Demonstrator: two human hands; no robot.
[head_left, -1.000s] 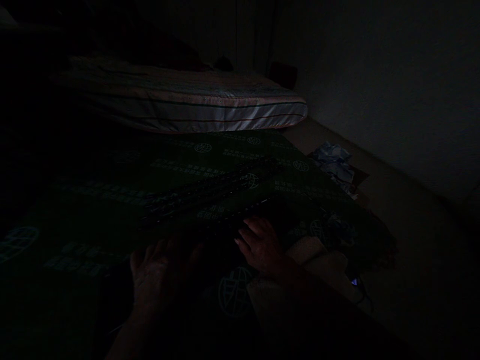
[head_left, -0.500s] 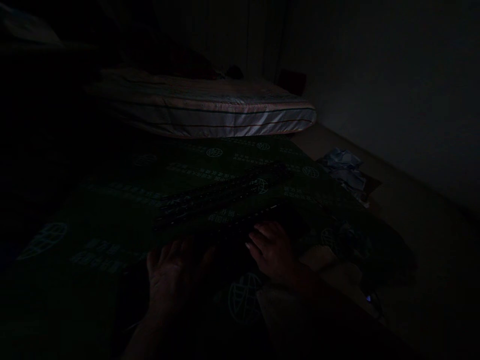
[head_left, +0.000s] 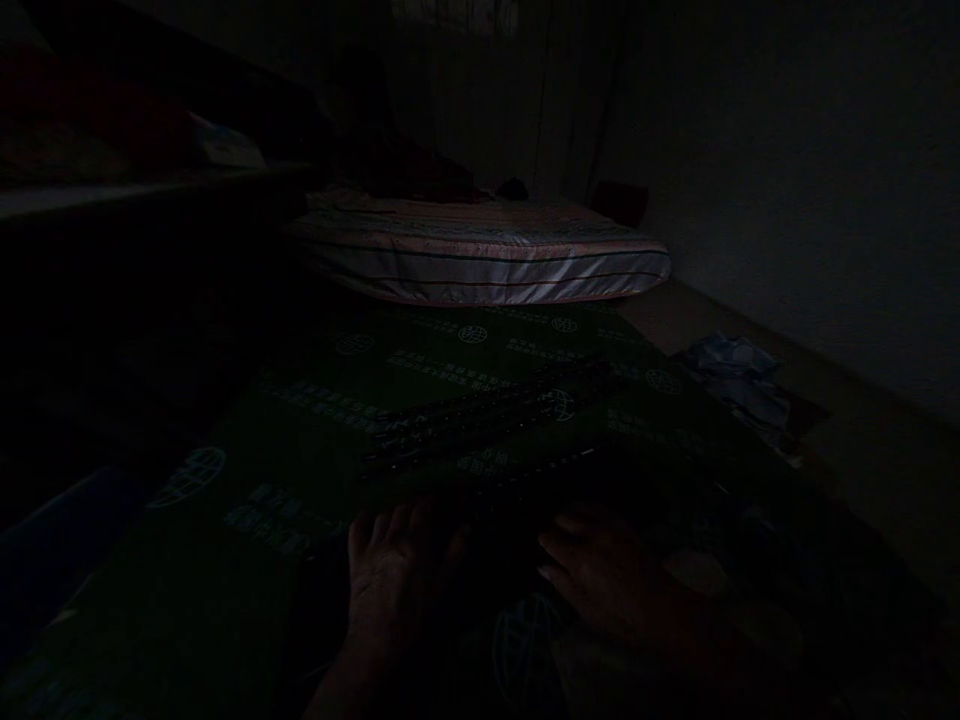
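The room is very dark. My left hand (head_left: pixel 394 580) lies flat with its fingers stretched forward on a dark piece of cloth or strip (head_left: pixel 495 480) spread over a green printed sheet (head_left: pixel 300 470). My right hand (head_left: pixel 607 580) rests beside it, fingers curled a little toward the left, touching the same dark material. A long dark patterned strip (head_left: pixel 487 415) lies across the green sheet just beyond both hands. Whether either hand grips anything is hidden by the darkness.
A striped mattress (head_left: pixel 487 265) lies on the floor at the back. A crumpled pale cloth or paper (head_left: pixel 739 380) sits by the right wall. Bare floor (head_left: pixel 862 470) runs along the wall. Dark furniture (head_left: pixel 112 190) stands at the left.
The view has tilted up and left, so both hands sit lower and further right in the picture. The hands keep the same pose on the dark material.
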